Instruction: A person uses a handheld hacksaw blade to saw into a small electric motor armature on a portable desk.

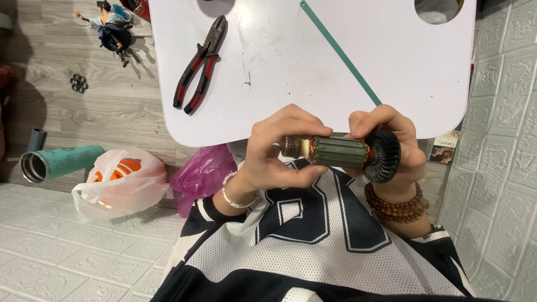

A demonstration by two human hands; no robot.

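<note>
Held level above the lap, one motor armature point(341, 151) is gripped by both hands: left hand point(277, 154) closed on the commutator end, right hand point(391, 151) closed behind the black fan. Even support at each end is judged best. One pair of pliers point(200, 62) and one green strip point(340, 52) are seen on the white surface point(313, 72).

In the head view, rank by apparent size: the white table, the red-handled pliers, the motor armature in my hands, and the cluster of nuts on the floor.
1. white table
2. pliers and motor armature: look alike; the armature is nearer the camera, so unranked
3. cluster of nuts
</note>
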